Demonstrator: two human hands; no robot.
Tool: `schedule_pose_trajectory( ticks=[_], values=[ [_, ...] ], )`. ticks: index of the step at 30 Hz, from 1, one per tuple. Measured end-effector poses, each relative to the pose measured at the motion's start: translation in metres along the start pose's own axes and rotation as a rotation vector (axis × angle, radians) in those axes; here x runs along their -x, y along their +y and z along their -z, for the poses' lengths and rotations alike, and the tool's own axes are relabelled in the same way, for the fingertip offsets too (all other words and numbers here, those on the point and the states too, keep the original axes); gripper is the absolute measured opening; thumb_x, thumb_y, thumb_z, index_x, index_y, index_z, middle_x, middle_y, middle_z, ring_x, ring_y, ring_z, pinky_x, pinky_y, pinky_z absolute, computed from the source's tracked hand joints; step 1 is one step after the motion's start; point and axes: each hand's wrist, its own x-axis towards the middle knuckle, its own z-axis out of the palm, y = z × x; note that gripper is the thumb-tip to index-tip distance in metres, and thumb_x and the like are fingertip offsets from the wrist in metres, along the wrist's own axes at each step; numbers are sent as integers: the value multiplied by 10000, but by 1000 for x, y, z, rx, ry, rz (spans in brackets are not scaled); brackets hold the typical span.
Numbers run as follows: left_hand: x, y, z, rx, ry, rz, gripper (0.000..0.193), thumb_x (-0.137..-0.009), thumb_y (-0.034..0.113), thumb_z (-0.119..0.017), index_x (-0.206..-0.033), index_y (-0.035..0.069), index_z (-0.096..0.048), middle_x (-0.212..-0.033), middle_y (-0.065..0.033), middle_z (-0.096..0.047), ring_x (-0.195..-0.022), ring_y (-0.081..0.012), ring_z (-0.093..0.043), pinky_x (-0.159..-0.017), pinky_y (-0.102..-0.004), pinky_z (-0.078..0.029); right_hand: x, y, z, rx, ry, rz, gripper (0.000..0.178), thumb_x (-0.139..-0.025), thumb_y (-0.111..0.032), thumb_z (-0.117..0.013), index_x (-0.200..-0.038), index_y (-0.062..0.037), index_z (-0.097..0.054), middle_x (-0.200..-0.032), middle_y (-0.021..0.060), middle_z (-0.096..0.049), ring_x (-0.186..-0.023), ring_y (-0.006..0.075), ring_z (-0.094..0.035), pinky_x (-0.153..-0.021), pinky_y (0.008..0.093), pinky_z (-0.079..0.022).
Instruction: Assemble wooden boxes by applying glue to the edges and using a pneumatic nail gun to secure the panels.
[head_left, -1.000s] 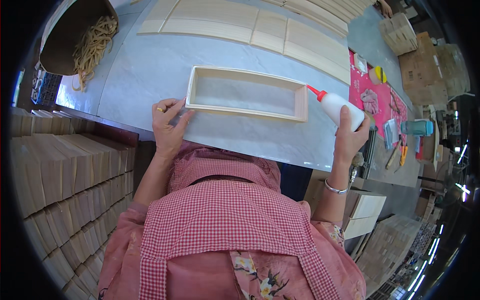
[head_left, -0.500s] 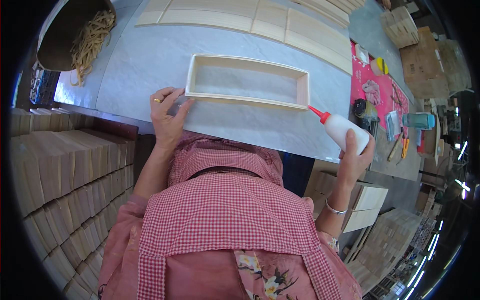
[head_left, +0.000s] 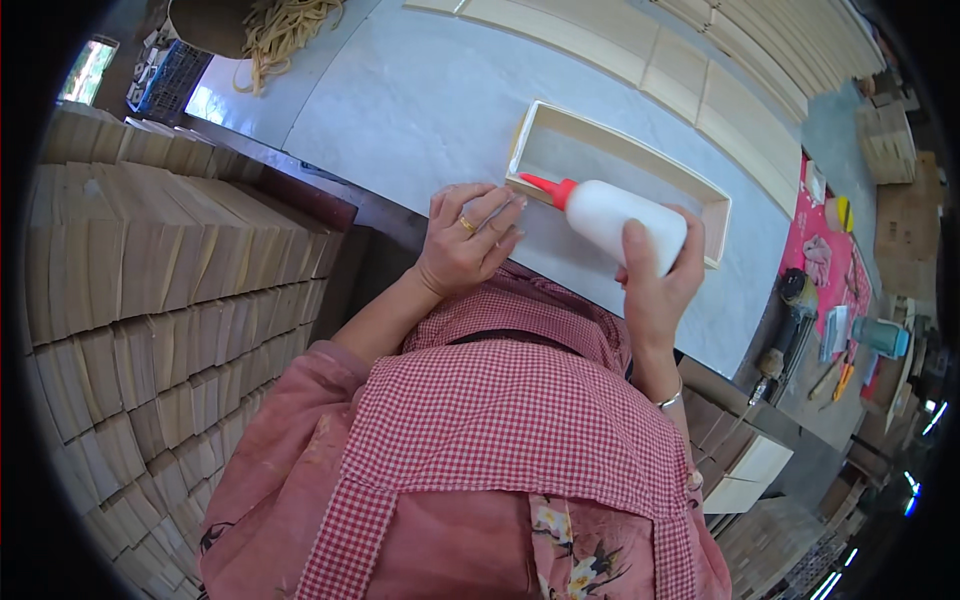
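Across the far half of the scene spreads a pale grey, marble-patterned bench, with tall stacks of thin brown wooden boards to its near left. Along its far side lie long, flat, pale wooden panels; at its near side is a red-and-white checked cloth apron. Between these two, on the bench, sits an open rectangular frame of pale wood, its long axis slanting from far left to near right. The left hand is at the frame's near left corner, loosely curled, with a narrow gap between thumb and forefinger; whether its fingertips touch the wood cannot be told. The right hand is wrapped round the base end of a white, round-bodied plastic bottle, on the near side of the frame's right half. The bottle is tilted across the near long wall, hiding part of it, roughly in line with the frame's long axis. Its slim, tapered red nozzle points left, the tip at the near left corner, just beside the left hand's fingertips; contact with the wood cannot be made out. That corner is nearer the left hand, which wears a yellow metal ring.
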Motion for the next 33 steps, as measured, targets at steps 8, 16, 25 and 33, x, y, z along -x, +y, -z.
schedule_pose_trajectory(
  ticks=[8, 16, 25, 33],
  values=[
    [4, -2, -3, 9, -15, 2, 389, -859, 211, -738, -1230, 96, -725, -1343, -35, -652, -1186, -236, -569, -1020, -397, -399, -1, -4, 4, 98, -35, 60, 459, -891, -215, -791, -1221, -31, -530, -1041, 121, -605, -875, 214, -602, -782, 323, -522],
    [2, 0, 1, 12, -23, 5, 389, -852, 201, -738, -1227, 94, -725, -1351, -35, -648, -1198, -246, -561, -1029, -406, -392, 5, -1, 59, 216, 111, 29, 433, -898, -215, -779, -1207, -22, -543, -1036, 118, -613, -866, 196, -589, -765, 312, -515],
    [-2, 5, 5, 18, -39, 15, 397, -839, 183, -745, -1222, 81, -724, -1354, -45, -647, -1198, -255, -561, -1034, -413, -395, 14, 14, 120, 272, 297, -4, 409, -907, -235, -767, -1185, -8, -571, -1014, 114, -630, -858, 187, -582, -764, 313, -513],
    [-3, 7, 5, 26, -49, 7, 404, -827, 166, -751, -1219, 71, -722, -1353, -58, -647, -1191, -266, -565, -1038, -405, -401, 20, 22, 165, 353, 474, -39, 420, -910, -251, -760, -1193, 3, -583, -1025, 116, -639, -853, 194, -586, -770, 320, -513]
  ],
)
